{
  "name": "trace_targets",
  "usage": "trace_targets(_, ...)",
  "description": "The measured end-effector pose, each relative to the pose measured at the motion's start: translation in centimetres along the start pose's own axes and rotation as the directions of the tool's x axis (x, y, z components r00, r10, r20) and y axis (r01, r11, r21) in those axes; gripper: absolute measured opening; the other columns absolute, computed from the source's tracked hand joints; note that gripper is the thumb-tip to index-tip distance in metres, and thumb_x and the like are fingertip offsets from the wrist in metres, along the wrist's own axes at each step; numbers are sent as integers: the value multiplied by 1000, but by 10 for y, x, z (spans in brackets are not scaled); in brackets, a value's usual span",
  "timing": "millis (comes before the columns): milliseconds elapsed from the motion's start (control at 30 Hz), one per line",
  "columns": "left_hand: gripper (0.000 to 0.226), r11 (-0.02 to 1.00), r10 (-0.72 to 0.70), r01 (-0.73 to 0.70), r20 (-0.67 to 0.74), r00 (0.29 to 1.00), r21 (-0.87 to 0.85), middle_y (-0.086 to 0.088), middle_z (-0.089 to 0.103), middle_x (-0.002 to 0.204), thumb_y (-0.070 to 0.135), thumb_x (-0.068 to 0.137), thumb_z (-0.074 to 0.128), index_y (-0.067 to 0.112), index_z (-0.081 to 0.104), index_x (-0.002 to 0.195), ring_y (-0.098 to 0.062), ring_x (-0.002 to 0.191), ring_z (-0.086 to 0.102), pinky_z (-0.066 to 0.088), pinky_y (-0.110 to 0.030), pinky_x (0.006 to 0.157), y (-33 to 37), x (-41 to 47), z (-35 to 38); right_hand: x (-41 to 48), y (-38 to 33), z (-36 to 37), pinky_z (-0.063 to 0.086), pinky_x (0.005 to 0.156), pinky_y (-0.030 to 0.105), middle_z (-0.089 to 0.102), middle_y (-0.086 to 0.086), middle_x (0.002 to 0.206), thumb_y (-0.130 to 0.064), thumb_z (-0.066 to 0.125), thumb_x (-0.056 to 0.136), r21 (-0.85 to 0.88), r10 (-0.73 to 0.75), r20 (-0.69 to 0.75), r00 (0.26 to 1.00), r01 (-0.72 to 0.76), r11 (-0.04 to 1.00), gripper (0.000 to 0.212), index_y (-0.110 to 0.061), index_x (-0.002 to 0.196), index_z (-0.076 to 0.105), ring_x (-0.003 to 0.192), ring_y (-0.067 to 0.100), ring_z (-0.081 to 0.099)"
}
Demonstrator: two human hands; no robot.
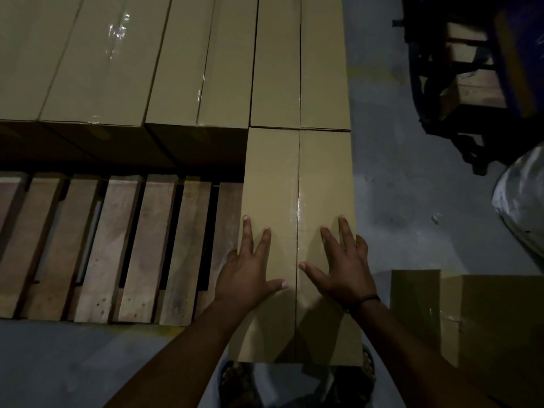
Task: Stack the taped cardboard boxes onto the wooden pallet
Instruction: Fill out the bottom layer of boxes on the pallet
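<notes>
Lower centre of frame: taped cardboard box (273,178) at right end of wooden pallet (132,245), against stacked row (300,69). Left hand (247,275), right hand (344,269) flat on lid, fingers spread, grasping nothing. Push evenly astride seam, edges flush.

We find open room over the bare pallet slats (117,245), left of the near box (297,178). Behind them the row of boxes (117,69) walls off the far side. Rightward, floor (397,187) lies open, hemmed by a cart (471,83), a wrapped bundle (524,201) and a carton (471,313).
</notes>
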State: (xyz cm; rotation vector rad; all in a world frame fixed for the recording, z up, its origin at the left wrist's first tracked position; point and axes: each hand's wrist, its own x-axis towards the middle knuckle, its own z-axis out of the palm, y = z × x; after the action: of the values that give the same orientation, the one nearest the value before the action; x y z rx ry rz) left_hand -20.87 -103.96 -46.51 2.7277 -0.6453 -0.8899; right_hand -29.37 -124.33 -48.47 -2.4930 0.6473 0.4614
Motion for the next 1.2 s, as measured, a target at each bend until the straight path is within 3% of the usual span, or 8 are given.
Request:
trace_targets(567, 119, 998, 0, -1, 16, 1000, 57, 2, -53, 152, 75, 79, 66, 38, -14, 159, -43, 147, 31, 44, -46, 109, 5, 2, 0, 3, 4, -2, 22, 119, 55, -21, -16, 165, -77, 57, 82, 21, 5, 1, 1000, -5, 1000, 95, -42, 159, 12, 152, 33, -9)
trace_targets(800, 118, 999, -1, 1, 13, 1000, 37, 3, -51, 153, 73, 80, 67, 39, -14, 159, -44, 147, 28, 44, -48, 108, 6, -1, -1, 1, 5, 3, 21, 119, 57, -27, -14, 163, -83, 44, 84, -63, -2, 2, 1000, 2, 998, 94, -44, 159, 2, 152, 36, -10)
trace_targets(1033, 112, 999, 20, -21, 22, 1000, 45, -3, -49, 154, 68, 84, 66, 39, -11, 160, -41, 153, 17, 41, -47, 112, 2, -21, 7, -26, 2, 11, 24, 117, 57, -30, -9, 163, -81, 43, 85, -75, 22, 5, 1000, -22, 997, 97, -39, 159, -3, 152, 39, -9)
trace_targets(1200, 114, 999, 21, -24, 75, 997, 48, -1, -53, 151, 65, 85, 68, 40, -16, 158, -38, 153, 18, 45, -45, 107, 1, -50, 18, -54, 7, 25, 34, 113, 56, -22, -1, 166, -81, 43, 85, -119, 9, -20, 1000, -11, 993, 97, -36, 160, 1, 150, 43, 2)
